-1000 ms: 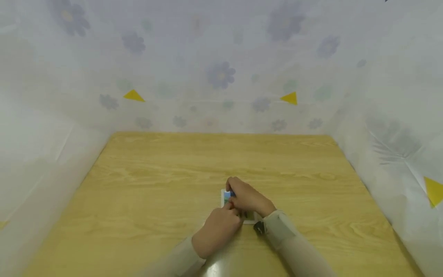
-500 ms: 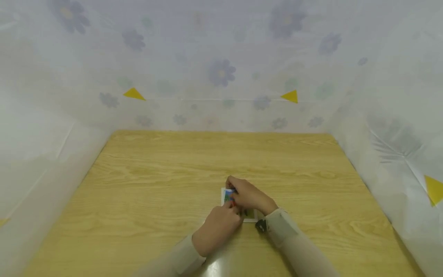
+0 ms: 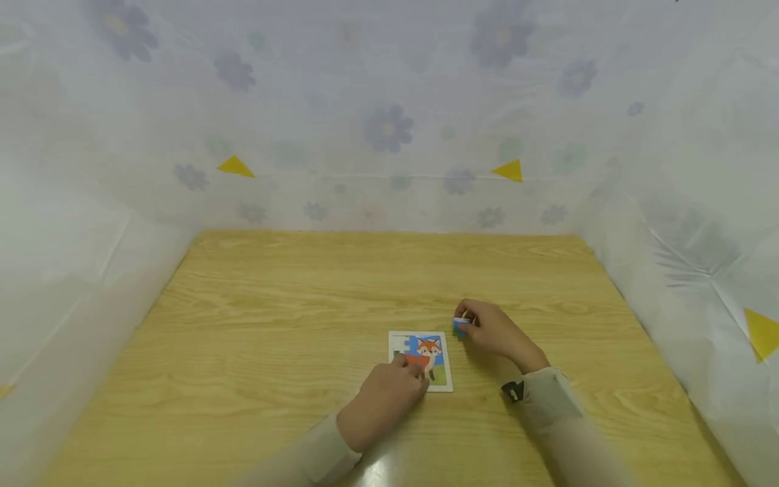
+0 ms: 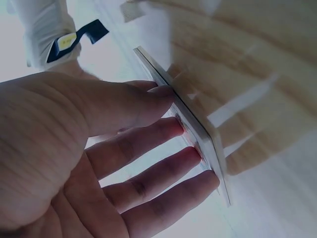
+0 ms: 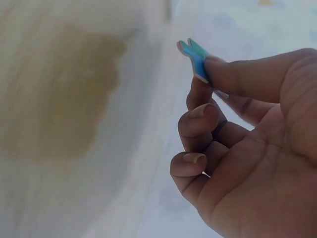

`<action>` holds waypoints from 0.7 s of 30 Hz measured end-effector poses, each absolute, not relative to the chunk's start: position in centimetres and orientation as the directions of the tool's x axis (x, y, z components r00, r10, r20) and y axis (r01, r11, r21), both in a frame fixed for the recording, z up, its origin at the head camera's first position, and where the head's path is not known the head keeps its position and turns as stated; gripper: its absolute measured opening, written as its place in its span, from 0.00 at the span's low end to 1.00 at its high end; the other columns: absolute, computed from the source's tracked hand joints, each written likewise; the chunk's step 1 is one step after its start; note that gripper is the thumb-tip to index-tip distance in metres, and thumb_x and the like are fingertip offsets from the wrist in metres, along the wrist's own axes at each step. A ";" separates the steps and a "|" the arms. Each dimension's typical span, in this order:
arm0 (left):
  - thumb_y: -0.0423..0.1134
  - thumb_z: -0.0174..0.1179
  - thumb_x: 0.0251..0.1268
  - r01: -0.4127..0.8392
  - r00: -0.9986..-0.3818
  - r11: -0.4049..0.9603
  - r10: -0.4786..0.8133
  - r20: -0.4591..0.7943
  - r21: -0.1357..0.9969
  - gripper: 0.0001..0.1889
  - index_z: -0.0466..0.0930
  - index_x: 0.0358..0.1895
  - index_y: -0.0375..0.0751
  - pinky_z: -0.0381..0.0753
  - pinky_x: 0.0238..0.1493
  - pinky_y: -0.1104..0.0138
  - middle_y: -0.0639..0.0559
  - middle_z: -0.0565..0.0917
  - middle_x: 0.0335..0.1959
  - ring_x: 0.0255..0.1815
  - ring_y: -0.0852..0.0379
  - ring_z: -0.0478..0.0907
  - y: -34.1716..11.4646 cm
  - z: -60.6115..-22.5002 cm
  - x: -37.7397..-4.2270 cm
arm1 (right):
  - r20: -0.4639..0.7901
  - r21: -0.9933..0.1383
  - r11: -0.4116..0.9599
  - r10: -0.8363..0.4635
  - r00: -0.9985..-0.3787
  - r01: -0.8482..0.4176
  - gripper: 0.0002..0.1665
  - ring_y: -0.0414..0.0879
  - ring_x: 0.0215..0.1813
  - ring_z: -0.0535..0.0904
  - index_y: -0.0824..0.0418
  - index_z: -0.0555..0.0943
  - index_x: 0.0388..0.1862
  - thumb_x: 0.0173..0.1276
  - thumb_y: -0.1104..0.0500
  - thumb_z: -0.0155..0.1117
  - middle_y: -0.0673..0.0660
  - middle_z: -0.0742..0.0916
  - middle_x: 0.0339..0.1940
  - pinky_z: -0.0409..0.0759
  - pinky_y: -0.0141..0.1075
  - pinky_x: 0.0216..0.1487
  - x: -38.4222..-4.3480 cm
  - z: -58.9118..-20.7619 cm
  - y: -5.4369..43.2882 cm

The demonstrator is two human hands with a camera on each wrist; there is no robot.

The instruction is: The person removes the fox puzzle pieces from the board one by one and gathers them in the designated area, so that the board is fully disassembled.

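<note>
Note 1 jigsaw piece [image 3: 459, 329] pinched between thumb and fingers of right hand [image 3: 499, 333], just beside upper right corner of fox puzzle [image 3: 448, 368]. Treat as probably light, stiff, thin; take by flat faces. Note left hand [image 3: 385, 406] with fingers extended on puzzle. Mind puzzle edges; use open room on bench [image 3: 517, 277] beyond.

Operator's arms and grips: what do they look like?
Left grip and right grip: bare, no gloves. Left sleeve and right sleeve: pale beige, reaching the wrists. Right wrist wears a small black device; left wrist view shows a yellow patch on it.
</note>
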State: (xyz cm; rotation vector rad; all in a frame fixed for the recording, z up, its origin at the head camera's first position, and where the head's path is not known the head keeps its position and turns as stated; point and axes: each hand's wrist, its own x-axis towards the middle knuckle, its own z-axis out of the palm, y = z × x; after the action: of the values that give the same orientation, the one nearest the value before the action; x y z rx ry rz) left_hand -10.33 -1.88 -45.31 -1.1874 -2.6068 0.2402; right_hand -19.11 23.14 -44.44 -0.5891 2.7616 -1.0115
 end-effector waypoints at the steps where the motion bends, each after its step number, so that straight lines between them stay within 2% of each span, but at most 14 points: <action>1: 0.39 0.72 0.62 0.716 -0.623 0.647 0.761 0.179 -0.262 0.07 0.91 0.37 0.60 0.77 0.20 0.72 0.63 0.88 0.39 0.35 0.60 0.79 -1.9 -45.4 -10.3 | -0.011 -0.646 0.706 -0.389 -0.921 -0.291 0.05 0.44 0.33 0.78 0.60 0.79 0.46 0.76 0.67 0.61 0.54 0.84 0.34 0.78 0.41 0.35 -19.0 -44.5 23.9; 10: 0.38 0.74 0.60 0.718 -0.607 0.648 0.761 0.227 -0.253 0.07 0.90 0.33 0.60 0.72 0.17 0.72 0.62 0.87 0.35 0.32 0.59 0.78 -2.1 -45.7 -10.5 | -0.032 -0.627 0.743 -0.327 -0.945 -0.235 0.04 0.46 0.36 0.80 0.62 0.77 0.44 0.75 0.69 0.62 0.55 0.85 0.35 0.80 0.42 0.40 -19.0 -44.8 27.2; 21: 0.39 0.75 0.60 0.721 -0.633 0.660 0.751 0.187 -0.208 0.07 0.91 0.36 0.59 0.73 0.18 0.72 0.62 0.88 0.38 0.35 0.59 0.79 -1.9 -45.8 -10.4 | -0.009 -0.488 0.829 -0.317 -0.948 -0.272 0.04 0.48 0.39 0.79 0.58 0.82 0.41 0.72 0.65 0.68 0.55 0.82 0.39 0.80 0.45 0.40 -19.6 -45.7 27.6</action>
State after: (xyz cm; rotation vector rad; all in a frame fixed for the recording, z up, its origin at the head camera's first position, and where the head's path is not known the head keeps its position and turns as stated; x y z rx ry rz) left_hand -10.43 -1.90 -45.76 -1.1863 -2.6215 0.1657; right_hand -19.61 27.62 -45.70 -0.4708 2.9185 -0.7577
